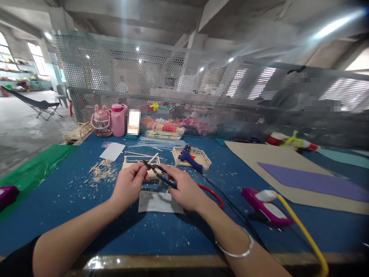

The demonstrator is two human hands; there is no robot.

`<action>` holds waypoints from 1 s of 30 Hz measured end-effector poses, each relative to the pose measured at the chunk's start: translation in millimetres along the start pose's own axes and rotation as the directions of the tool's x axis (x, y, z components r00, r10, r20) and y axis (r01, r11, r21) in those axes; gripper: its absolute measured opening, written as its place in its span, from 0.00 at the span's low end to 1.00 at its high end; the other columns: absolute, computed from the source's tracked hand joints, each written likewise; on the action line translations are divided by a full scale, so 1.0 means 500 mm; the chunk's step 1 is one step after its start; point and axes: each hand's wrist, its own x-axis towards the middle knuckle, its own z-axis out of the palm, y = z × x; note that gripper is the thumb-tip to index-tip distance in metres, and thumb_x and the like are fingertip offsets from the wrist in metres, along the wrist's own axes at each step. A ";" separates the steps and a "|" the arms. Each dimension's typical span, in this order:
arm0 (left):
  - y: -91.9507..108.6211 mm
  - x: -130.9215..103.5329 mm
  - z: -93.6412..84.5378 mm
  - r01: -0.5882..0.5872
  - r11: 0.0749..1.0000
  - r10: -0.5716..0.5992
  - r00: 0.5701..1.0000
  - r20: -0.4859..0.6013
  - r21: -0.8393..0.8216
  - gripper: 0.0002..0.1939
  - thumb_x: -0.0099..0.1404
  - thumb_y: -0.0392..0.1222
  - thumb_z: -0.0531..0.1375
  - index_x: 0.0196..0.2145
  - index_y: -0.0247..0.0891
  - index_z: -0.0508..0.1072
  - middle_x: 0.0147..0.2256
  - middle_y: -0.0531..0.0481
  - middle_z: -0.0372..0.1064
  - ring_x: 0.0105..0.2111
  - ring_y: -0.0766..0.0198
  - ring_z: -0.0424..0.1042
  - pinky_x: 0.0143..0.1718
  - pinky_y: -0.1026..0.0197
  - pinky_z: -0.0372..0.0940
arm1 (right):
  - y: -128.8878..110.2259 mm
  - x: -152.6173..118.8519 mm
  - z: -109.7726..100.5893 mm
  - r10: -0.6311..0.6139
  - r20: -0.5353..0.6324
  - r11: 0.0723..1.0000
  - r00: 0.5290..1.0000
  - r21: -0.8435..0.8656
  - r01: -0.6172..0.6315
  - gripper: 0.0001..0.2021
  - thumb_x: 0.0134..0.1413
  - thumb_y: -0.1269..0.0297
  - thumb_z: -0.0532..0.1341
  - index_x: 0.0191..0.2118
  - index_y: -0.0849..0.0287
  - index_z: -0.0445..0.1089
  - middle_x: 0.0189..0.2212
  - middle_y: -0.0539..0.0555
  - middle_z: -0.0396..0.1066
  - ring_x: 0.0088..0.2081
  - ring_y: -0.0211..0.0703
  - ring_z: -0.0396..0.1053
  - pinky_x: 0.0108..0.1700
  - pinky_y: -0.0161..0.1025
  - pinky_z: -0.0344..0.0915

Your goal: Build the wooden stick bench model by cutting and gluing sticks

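Observation:
My right hand (pixel 181 186) is closed round cutting pliers (pixel 165 180) with dark blue handles. The jaws point left, up against the fingertips of my left hand (pixel 131 179). That hand is closed in a pinch, and a thin pale wooden stick (pixel 153 157) slants up beside the jaws from its fingers. Just behind both hands lies a small wooden stick frame (pixel 129 159), partly covered by them. Below the hands a whitish sheet (pixel 157 204) rests on the blue tabletop (pixel 115 234).
A blue glue gun (pixel 190 158) lies on another wooden frame (pixel 205 159). Wood scraps (pixel 102 171) and a white card (pixel 112 151) are at left. A purple power strip (pixel 268 209) with a yellow cable (pixel 305 231) sits right. Pink bottles (pixel 117 121) stand by the mesh screen.

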 end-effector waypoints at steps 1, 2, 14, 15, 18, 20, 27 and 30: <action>0.001 0.000 -0.001 0.004 1.000 -0.004 1.000 -0.003 0.001 0.15 0.62 0.45 0.49 0.23 0.37 0.68 0.21 0.54 0.65 0.23 0.67 0.63 0.27 0.66 0.57 | 0.001 0.000 0.006 -0.003 -0.023 1.000 1.000 -0.004 0.003 0.33 0.40 0.77 0.55 0.57 0.57 0.56 0.45 0.59 0.67 0.42 0.47 0.64 0.45 0.45 0.61; 0.002 0.000 -0.002 0.004 1.000 -0.004 1.000 -0.008 0.000 0.15 0.62 0.45 0.49 0.23 0.37 0.67 0.21 0.54 0.65 0.23 0.68 0.62 0.27 0.66 0.56 | 0.001 0.001 0.012 -0.006 -0.049 1.000 0.999 -0.013 0.006 0.34 0.39 0.78 0.54 0.58 0.57 0.56 0.46 0.59 0.66 0.44 0.48 0.64 0.47 0.46 0.60; 0.002 0.001 0.001 0.075 0.997 -0.075 0.997 -0.028 -0.015 0.16 0.62 0.46 0.50 0.21 0.37 0.67 0.18 0.55 0.62 0.19 0.69 0.59 0.23 0.66 0.54 | -0.011 0.011 0.014 -0.043 -0.161 0.958 0.986 -0.287 -0.005 0.32 0.39 0.74 0.54 0.57 0.65 0.58 0.35 0.60 0.64 0.38 0.50 0.61 0.42 0.46 0.60; 0.003 0.001 0.000 0.059 0.998 -0.059 0.998 -0.020 -0.032 0.16 0.61 0.46 0.50 0.22 0.37 0.67 0.18 0.55 0.63 0.20 0.69 0.59 0.24 0.66 0.54 | -0.008 0.012 0.009 -0.038 -0.119 0.983 0.992 -0.181 0.016 0.32 0.39 0.75 0.54 0.57 0.64 0.59 0.35 0.59 0.65 0.38 0.49 0.62 0.42 0.45 0.60; 0.003 0.001 0.001 0.048 0.993 -0.046 0.999 0.019 -0.107 0.14 0.61 0.47 0.51 0.28 0.36 0.70 0.19 0.55 0.64 0.22 0.68 0.62 0.27 0.65 0.57 | 0.007 0.011 -0.020 -0.017 0.015 0.983 1.000 0.182 0.013 0.29 0.40 0.76 0.51 0.53 0.60 0.62 0.33 0.54 0.68 0.35 0.43 0.64 0.39 0.40 0.62; 0.001 0.000 0.003 0.066 0.986 -0.059 0.997 0.051 -0.154 0.14 0.61 0.48 0.52 0.30 0.35 0.71 0.19 0.54 0.64 0.22 0.68 0.62 0.28 0.65 0.57 | 0.020 0.004 -0.053 0.027 0.057 0.948 0.998 0.315 -0.043 0.28 0.41 0.76 0.51 0.53 0.58 0.63 0.32 0.51 0.69 0.33 0.41 0.65 0.37 0.38 0.63; -0.011 -0.006 0.009 0.082 0.978 -0.071 0.995 0.064 -0.190 0.15 0.61 0.50 0.52 0.34 0.35 0.71 0.21 0.54 0.65 0.22 0.69 0.63 0.28 0.65 0.58 | 0.059 -0.041 -0.156 0.362 0.367 0.932 0.857 -0.129 -0.338 0.31 0.39 0.71 0.57 0.55 0.53 0.63 0.48 0.52 0.68 0.43 0.48 0.68 0.43 0.40 0.64; -0.011 -0.008 0.008 0.076 0.985 -0.065 0.995 0.077 -0.153 0.15 0.61 0.50 0.53 0.34 0.35 0.71 0.21 0.53 0.66 0.23 0.68 0.64 0.28 0.65 0.58 | 0.069 -0.045 -0.159 0.529 0.375 0.845 0.761 -0.318 -0.430 0.30 0.40 0.63 0.60 0.55 0.52 0.63 0.46 0.54 0.70 0.43 0.52 0.68 0.43 0.42 0.64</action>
